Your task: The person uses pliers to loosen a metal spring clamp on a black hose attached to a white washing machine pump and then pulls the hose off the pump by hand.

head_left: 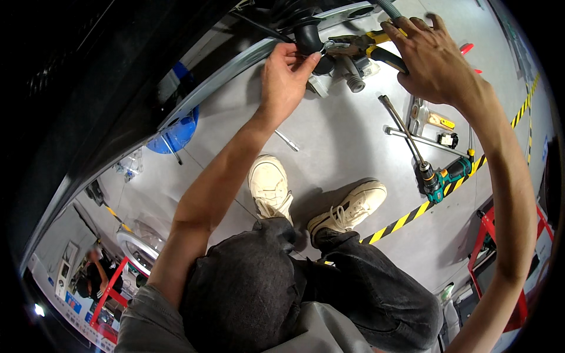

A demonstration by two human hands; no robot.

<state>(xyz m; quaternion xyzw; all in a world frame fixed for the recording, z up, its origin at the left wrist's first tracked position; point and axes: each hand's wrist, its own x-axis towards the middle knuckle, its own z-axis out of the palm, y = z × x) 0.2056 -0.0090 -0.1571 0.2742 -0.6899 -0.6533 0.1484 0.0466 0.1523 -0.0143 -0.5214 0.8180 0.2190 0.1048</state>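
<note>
My left hand (285,82) is at the upper middle, thumb and fingers pinched at the lower end of a black rubber hose (307,38). What lies between its fingertips is mostly hidden. In my right hand (432,62) are pliers with yellow and black handles (385,57), gripped from above. Their jaws point left and meet a small shiny metal piece (333,45), perhaps a clamp, beside the hose end and my left thumb. Just below the jaws sits a grey metal part with a round ribbed fitting (355,83).
A green and black cordless drill (435,182) with a long bit, a hammer (419,117) and a metal bar (429,143) lie on the floor to the right. Yellow-black tape (406,219) crosses there. A blue container (176,136) stands left, a red-framed cart (479,247) lower right.
</note>
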